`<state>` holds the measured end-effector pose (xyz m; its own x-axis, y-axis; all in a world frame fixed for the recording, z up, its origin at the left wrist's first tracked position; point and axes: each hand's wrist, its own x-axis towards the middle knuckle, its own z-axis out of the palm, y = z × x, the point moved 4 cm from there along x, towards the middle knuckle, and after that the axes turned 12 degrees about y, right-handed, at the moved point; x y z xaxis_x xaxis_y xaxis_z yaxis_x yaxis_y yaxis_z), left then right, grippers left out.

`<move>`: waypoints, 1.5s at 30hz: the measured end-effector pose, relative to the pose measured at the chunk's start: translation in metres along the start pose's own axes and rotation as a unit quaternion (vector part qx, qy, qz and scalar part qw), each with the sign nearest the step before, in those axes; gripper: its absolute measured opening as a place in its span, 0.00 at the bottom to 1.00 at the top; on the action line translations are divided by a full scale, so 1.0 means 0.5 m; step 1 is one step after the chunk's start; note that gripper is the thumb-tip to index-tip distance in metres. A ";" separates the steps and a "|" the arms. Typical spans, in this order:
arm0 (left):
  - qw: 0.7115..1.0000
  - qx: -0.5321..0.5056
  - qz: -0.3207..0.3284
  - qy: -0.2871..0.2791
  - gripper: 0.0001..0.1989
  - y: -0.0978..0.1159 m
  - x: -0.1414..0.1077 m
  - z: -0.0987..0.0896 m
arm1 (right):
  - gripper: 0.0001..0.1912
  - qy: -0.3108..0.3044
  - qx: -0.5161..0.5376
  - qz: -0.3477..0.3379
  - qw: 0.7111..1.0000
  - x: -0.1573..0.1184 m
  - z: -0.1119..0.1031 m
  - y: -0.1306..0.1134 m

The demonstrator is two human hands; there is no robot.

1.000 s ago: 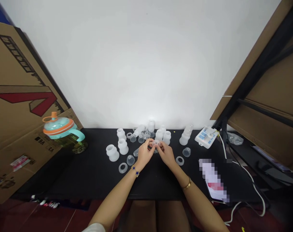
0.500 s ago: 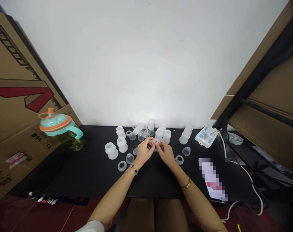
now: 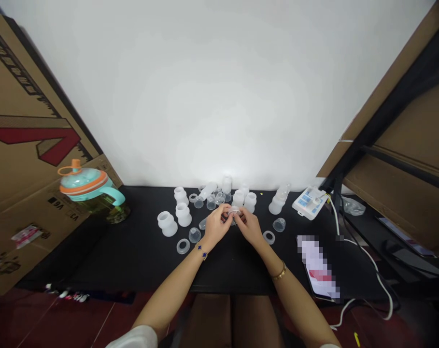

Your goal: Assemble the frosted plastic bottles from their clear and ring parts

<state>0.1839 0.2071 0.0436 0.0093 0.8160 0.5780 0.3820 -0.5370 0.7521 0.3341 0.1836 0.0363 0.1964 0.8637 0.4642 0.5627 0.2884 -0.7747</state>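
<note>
Near the middle of the black table, my left hand (image 3: 218,225) and my right hand (image 3: 249,227) pinch a small translucent ring-shaped piece (image 3: 234,211) between them, fingertips close together. What lies under the fingers is partly hidden. Just left of my left wrist are a clear dome cap (image 3: 194,235) and a translucent ring (image 3: 183,246). Beyond my right hand rest another ring (image 3: 269,237) and a clear dome cap (image 3: 279,224). White bottles stand on the left (image 3: 167,224) and behind my hands (image 3: 250,202), with several clear caps (image 3: 211,202) among them.
A teal and orange jug (image 3: 92,191) stands at the left beside a cardboard box (image 3: 23,145). On the right are a topped bottle (image 3: 276,203), a white case (image 3: 309,203), a phone (image 3: 318,270) and a white cable (image 3: 376,270). A white wall rises behind the table (image 3: 143,270).
Both hands keep hold of the ring-shaped piece in nearly the same place. The whole view has shifted very slightly.
</note>
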 end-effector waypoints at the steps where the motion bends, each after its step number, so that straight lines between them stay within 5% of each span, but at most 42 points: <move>1: 1.000 0.001 -0.001 -0.001 0.09 0.000 0.000 0.000 | 0.14 0.000 0.001 0.000 1.000 0.000 0.000 0.001; 45: 1.000 0.010 -0.004 0.002 0.07 0.011 0.002 -0.005 | 0.14 0.002 0.004 -0.015 1.000 -0.004 0.005 0.006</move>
<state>0.1838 0.2045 0.0490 0.0027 0.8191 0.5736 0.4000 -0.5266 0.7501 0.3332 0.1839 0.0321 0.1821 0.8534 0.4884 0.5617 0.3174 -0.7640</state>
